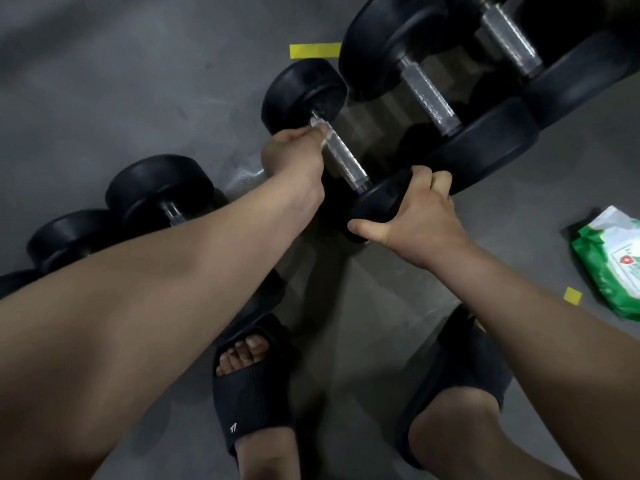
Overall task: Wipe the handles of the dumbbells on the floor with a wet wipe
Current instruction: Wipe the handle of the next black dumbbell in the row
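Closest to you, your feet stand in black slides, the left slide (pixel 252 403) open-toed and the right slide (pixel 474 362) partly covered by your right forearm, both on the grey floor (pixel 104 81). Just past them, your right hand (pixel 420 216) grips the near head (pixel 377 199) of the dumbbell (pixel 346 162), with the thumb hooked under its lower edge and the fingers curled over the top. The dumbbell lies slanted, its bare knurled handle (pixel 341 154) running up and to the left from that head. At the handle's far end your left hand (pixel 294 157) is closed around the bar with the wet wipe (pixel 318 126) pinched under it (only a white scrap shows above the knuckles, the fingers themselves being hidden), right against the far head (pixel 301 95). To your right, well apart from the hands, a green wipe pack (pixel 613 265) lies on the floor, crumpled; you cannot see into it, so what it holds cannot be told. A small yellow tape mark (pixel 573 295) sits just beside it. Under your left forearm two more small dumbbells (pixel 159 192) rest side by side. Farther off, larger dumbbells (pixel 429 98) lie in a row at the upper right, and a yellow tape strip (pixel 315 50) sits beyond the far head.
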`<state>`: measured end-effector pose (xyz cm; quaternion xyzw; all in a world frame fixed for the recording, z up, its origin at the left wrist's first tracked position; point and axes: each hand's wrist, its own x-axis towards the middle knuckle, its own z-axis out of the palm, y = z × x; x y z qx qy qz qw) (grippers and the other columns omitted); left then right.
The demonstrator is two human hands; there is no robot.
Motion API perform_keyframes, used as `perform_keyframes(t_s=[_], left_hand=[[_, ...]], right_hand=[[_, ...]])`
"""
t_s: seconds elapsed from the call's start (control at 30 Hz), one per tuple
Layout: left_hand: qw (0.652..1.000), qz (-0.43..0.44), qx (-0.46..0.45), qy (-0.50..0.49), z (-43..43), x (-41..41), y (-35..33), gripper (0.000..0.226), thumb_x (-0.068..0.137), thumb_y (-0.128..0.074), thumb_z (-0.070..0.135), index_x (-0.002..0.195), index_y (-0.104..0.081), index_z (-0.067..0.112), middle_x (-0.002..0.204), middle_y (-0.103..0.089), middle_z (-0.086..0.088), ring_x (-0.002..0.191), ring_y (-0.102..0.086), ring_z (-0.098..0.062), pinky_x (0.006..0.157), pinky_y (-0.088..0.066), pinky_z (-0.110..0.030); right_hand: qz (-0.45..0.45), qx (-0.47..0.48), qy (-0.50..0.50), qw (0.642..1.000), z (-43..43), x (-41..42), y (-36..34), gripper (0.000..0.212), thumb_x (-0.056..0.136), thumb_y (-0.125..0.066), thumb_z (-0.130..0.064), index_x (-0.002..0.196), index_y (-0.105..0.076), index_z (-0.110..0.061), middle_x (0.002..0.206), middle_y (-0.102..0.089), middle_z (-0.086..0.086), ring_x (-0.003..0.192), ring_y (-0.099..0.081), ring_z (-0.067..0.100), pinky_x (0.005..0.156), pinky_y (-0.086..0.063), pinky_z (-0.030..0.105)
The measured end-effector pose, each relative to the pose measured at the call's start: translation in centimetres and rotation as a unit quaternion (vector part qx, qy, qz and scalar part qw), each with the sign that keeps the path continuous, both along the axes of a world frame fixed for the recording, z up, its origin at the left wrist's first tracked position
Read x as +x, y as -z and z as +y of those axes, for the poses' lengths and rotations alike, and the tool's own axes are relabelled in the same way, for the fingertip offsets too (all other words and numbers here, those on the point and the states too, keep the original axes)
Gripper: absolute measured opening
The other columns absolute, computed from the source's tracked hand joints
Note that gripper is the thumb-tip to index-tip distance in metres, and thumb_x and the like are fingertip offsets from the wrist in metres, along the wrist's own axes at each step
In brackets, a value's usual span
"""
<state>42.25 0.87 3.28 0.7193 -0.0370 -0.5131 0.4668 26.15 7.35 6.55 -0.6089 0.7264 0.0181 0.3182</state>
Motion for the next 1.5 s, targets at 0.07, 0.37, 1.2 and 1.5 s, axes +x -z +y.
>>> perform_keyframes(t_s=[0.07, 0.37, 1.2, 1.5], left_hand=[[1.0, -0.007, -0.003, 0.024, 0.5, -0.1, 0.1, 0.013, 0.08, -0.085, 0.022, 0.086, -0.075, 0.017, 0.079, -0.077, 0.003, 0.083, -0.075, -0.016, 0.085, -0.06, -0.032], [0.989, 0.059, -0.012, 0.137, 2.3, -0.1, 0.3, 0.018, 0.081, -0.082, 0.006, 0.09, -0.066, 0.008, 0.091, -0.077, -0.012, 0.083, -0.074, -0.021, 0.077, -0.063, -0.031], [0.954, -0.026, -0.02, 0.297, 4.3, -0.4, 1.5, 0.021, 0.084, -0.077, 0.003, 0.072, -0.063, 0.014, 0.06, -0.067, 0.0, 0.057, -0.063, -0.011, 0.059, -0.052, -0.026], [0.962, -0.045, 0.007, 0.269, 4.3, -0.8, 2.5, 0.018, 0.081, -0.084, 0.018, 0.076, -0.067, 0.016, 0.071, -0.074, -0.001, 0.068, -0.069, -0.016, 0.059, -0.053, -0.026]], right_hand=[[-0.002, 0.0, -0.001, 1.0, 0.0, 0.0, 0.0, 0.126, 0.054, -0.083, -0.073, 0.15, -0.023, -0.016, 0.14, -0.025, 0.004, 0.133, -0.039, 0.033, 0.108, -0.041, 0.042], [0.0, -0.005, -0.001, 1.0, 0.0, 0.0, 0.3, 0.128, 0.053, -0.082, -0.075, 0.149, -0.023, -0.016, 0.14, -0.025, 0.004, 0.133, -0.039, 0.033, 0.107, -0.042, 0.043], [-0.006, -0.016, -0.003, 1.0, 0.1, -0.1, 0.4, 0.128, 0.054, -0.082, -0.075, 0.15, -0.024, -0.015, 0.139, -0.026, 0.005, 0.132, -0.04, 0.033, 0.108, -0.043, 0.044], [-0.004, -0.018, -0.001, 1.0, 0.1, -0.1, 0.3, 0.128, 0.053, -0.083, -0.074, 0.15, -0.024, -0.014, 0.139, -0.027, 0.005, 0.13, -0.041, 0.034, 0.109, -0.043, 0.045]])
